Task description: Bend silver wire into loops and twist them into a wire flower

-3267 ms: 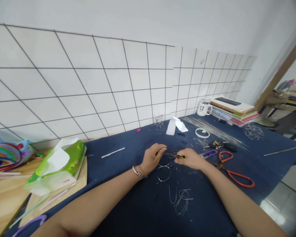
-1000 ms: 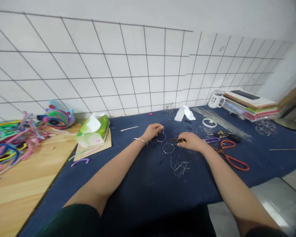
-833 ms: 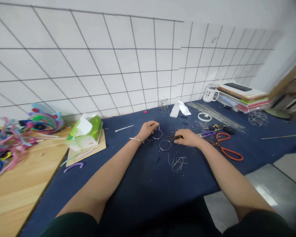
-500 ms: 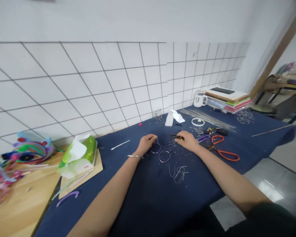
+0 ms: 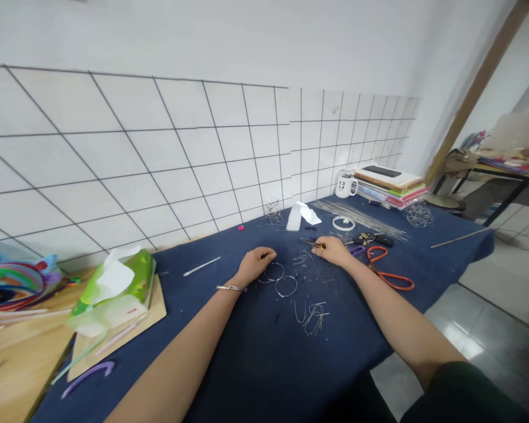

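My left hand (image 5: 254,265), with a silver bangle (image 5: 231,288) at the wrist, is closed in a pinch on a thin wire frame (image 5: 286,277) bent into round loops. The loops rest on or just above the dark blue cloth (image 5: 247,364). To the right, my right hand (image 5: 336,252) is wrapped around a pair of pliers (image 5: 310,242), whose dark jaws point left toward the other hand, apart from the wire. Small wire clippings (image 5: 302,257) lie under the pliers. Nearer to me lies a bunch of bent wire pieces (image 5: 316,319).
Orange-handled shears (image 5: 397,282), a purple-handled tool (image 5: 357,251) and a white ring-shaped roll (image 5: 343,223) are right of my hands. Long straight wires (image 5: 361,217), a white mug (image 5: 344,185) and stacked books (image 5: 390,187) stand behind. A green tissue pack (image 5: 141,275) is at left.
The view has turned a little to the right, so things sit further left. My left hand still pinches the wire loops, which have shifted slightly; my right hand still grips the pliers.
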A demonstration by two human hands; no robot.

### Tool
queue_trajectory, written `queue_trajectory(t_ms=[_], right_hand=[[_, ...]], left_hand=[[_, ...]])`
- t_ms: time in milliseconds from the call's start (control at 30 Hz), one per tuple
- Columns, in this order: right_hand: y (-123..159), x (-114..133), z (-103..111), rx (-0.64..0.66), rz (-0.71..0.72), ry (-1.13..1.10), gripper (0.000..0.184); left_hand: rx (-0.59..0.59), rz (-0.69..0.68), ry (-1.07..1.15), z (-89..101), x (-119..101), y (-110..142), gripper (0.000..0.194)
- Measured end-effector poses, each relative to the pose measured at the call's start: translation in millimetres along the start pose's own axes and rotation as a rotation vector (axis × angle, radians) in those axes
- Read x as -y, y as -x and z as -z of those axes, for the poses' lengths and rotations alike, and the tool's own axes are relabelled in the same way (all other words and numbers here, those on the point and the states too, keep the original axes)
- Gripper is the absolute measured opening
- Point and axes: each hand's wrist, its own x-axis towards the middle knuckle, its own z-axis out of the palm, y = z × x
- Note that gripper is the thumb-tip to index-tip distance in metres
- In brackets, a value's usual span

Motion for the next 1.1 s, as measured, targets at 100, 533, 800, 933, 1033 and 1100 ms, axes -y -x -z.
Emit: queue_trajectory(t_ms=[100, 533, 800, 933, 1033, 1100], right_hand=[[-12.8, 2.4, -1.0, 0.068, -0.012, 0.019, 0.026], [-53.7, 16.1, -6.7, 0.256, 0.059, 0.106, 0.016], [-45.0, 30.1, 17.8, 0.049, 0.117, 0.106, 0.021], [-37.7, 50.4, 19.6, -0.092, 0.163, 0.116, 0.019], [-31.4, 64.1, 11.4, -0.301, 0.320, 0.059, 0.014], [-27.9, 70.2, 5.0, -0.450, 0.421, 0.012, 0.010]], left_hand=[[0.013, -0.061, -0.088, 1.2, -3.0, -1.8, 0.025], [-0.044, -0.156, -0.157, 0.8, 0.5, -6.9, 0.022], [-0.114, -0.173, -0.131, 2.3, -0.1, -9.0, 0.023], [-0.192, -0.156, -0.002, 5.6, -16.3, -6.1, 0.024], [-0.168, -0.030, 0.257, 4.1, -36.4, 0.0, 0.033], [-0.105, -0.020, 0.432, 1.1, -49.9, 4.9, 0.036]])
